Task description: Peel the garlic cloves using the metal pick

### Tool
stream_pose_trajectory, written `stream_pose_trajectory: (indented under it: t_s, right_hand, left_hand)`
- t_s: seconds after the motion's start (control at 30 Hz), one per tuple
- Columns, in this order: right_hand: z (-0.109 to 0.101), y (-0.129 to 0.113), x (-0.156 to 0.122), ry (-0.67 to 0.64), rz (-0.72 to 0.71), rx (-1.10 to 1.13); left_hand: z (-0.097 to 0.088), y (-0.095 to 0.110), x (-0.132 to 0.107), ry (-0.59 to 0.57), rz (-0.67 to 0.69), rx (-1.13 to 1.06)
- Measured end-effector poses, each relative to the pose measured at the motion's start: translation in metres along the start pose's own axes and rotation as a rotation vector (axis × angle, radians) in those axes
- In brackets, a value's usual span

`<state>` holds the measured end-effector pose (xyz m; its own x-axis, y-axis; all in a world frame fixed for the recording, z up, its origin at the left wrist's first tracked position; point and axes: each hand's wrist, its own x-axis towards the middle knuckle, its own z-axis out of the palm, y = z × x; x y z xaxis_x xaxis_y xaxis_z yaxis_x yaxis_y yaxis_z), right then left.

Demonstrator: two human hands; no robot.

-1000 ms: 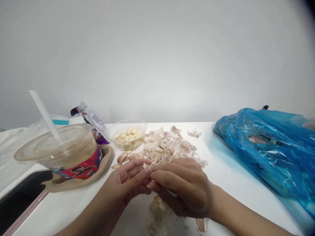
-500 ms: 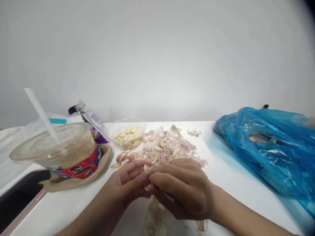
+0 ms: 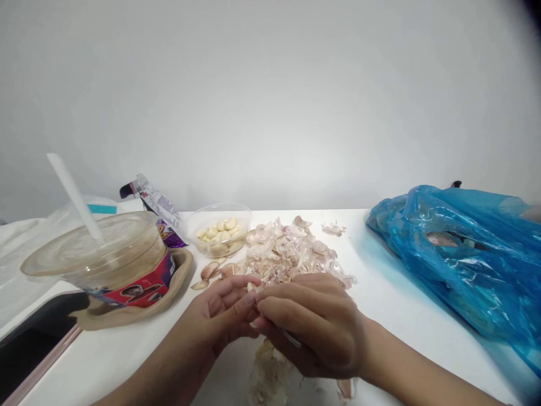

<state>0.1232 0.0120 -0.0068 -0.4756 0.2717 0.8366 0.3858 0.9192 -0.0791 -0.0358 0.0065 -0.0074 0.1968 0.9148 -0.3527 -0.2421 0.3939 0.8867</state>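
Observation:
My left hand (image 3: 224,310) pinches a pale garlic clove (image 3: 251,287) between its thumb and fingers. My right hand (image 3: 313,321) is closed and pressed against the same clove with its fingertips. A thin shiny metal tool (image 3: 291,336) shows under the right fingers; most of it is hidden in the grip. Below the hands lies a whitish garlic bulb (image 3: 270,375), partly covered. Unpeeled cloves (image 3: 209,271) rest just beyond my left hand, beside a heap of papery garlic skins (image 3: 291,248). Peeled cloves (image 3: 224,230) fill part of a clear plastic bowl (image 3: 196,217) behind them.
At left, a lidded drink cup (image 3: 135,282) with a straw sits in a cardboard holder (image 3: 127,321), next to a dark phone-like device (image 3: 34,344). A purple snack wrapper (image 3: 163,211) stands behind it. A blue plastic bag (image 3: 456,259) occupies the right side.
Both hands stay almost in place around the clove. The view has shifted very slightly, so the cup and straw appear a little farther right.

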Motion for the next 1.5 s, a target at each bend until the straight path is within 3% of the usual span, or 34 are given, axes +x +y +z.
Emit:
stream_pose_trajectory:
  t_s: [0.63, 1.13, 1.5]
  right_hand:
    - [0.0, -0.002, 0.001, 0.024, -0.011, 0.035]
    - [0.0, -0.003, 0.003, 0.014, -0.014, 0.005]
    - [-0.001, -0.002, 0.002, 0.025, -0.015, 0.026]
  left_hand:
    - [0.003, 0.001, -0.005, -0.006, 0.006, 0.005]
    - [-0.002, 0.0, -0.007, -0.183, 0.027, 0.084]
    - [0.007, 0.009, -0.009, -0.048, -0.021, 0.01]
